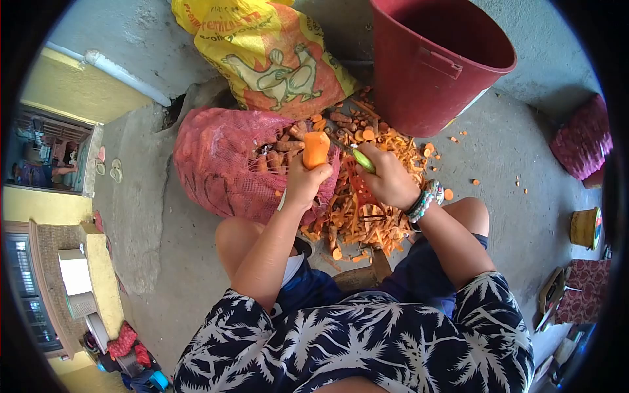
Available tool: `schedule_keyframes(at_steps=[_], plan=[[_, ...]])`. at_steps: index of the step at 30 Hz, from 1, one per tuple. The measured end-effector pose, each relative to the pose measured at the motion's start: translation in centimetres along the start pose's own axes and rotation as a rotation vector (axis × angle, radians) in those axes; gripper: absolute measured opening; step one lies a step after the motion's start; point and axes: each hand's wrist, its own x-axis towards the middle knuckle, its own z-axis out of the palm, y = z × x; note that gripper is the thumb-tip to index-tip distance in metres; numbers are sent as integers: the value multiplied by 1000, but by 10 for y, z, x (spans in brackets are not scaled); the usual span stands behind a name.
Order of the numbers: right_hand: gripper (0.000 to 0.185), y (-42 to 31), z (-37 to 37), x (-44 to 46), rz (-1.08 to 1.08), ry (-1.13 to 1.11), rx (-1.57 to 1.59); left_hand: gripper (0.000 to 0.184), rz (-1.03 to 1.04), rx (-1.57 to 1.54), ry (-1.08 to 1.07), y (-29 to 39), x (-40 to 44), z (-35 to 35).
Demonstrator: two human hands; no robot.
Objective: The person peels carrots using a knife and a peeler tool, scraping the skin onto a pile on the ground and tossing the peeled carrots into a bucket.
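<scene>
Left hand (305, 183) grips carrot (316, 150) — right hand (393, 181) clamps green handle (363, 161) — yellow sack (282, 65) reads "Grower".

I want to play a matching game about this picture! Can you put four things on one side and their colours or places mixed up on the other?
Things:
1. peeled carrot
2. green handle
3. tall bucket
4. mesh sack

Colours or places:
A. dark red, standing near the wall
B. around a pile of brownish carrots
C. in the right hand
D. bright orange, in the left hand

Right pairs: 1-D, 2-C, 3-A, 4-B
</scene>
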Motion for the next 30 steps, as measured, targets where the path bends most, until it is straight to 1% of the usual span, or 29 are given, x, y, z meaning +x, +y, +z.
schedule_keyframes(at_steps=[2,3,5,7,8,9,11,12,13,15,17,18,19,21,22,23,24,25,26,27,29,30], plan=[[16,-2,1,0,-35,112,83,10,-45,-53,29,1,-2,6],[16,-1,-1,3,-33,117,84,10,-45,-49,25,2,-3,8],[15,8,-11,16,-71,514,218,13,-84,-139,-36,1,-5,11],[19,5,-35,22,199,497,769,15,-79,-148,-20,-3,-7,16],[25,8,-36,26,139,488,983,16,-74,-154,-3,-5,-7,20],[25,1,-32,26,139,493,981,16,-74,-154,-7,-3,-9,28],[27,-16,-19,28,210,539,1019,18,-51,-149,103,5,-14,43],[28,-1,-10,29,187,552,975,15,-22,-175,42,2,-14,43],[28,21,-3,35,190,557,978,15,-26,-171,38,-3,-13,41],[25,72,-5,48,303,842,754,12,-13,-200,-15,-11,-13,38],[20,100,-24,46,227,707,978,14,-25,-219,-47,-9,-11,34],[18,85,-25,51,256,793,982,16,-42,-241,-74,-9,-11,34],[18,63,-28,51,256,788,978,16,-41,-246,-70,-8,-11,35],[20,19,-29,42,218,553,1129,12,3,-274,-69,-1,-9,37],[24,7,-24,37,258,497,1126,12,0,-274,-70,1,-10,38],[26,2,-16,35,309,479,1069,13,28,-208,-92,3,-10,38],[26,14,-14,38,394,556,955,13,56,-141,-114,4,-10,37],[27,34,-12,44,478,630,839,13,55,-138,-116,5,-12,36],[22,59,-17,48,419,729,728,13,101,-100,-134,7,-13,34],[17,60,-31,49,458,692,946,13,148,-61,-153,8,-13,32],[12,56,-36,46,362,614,1059,13,116,-69,-136,2,-9,27],[14,36,-36,42,323,520,1094,13,81,-74,-119,-1,-8,25]])
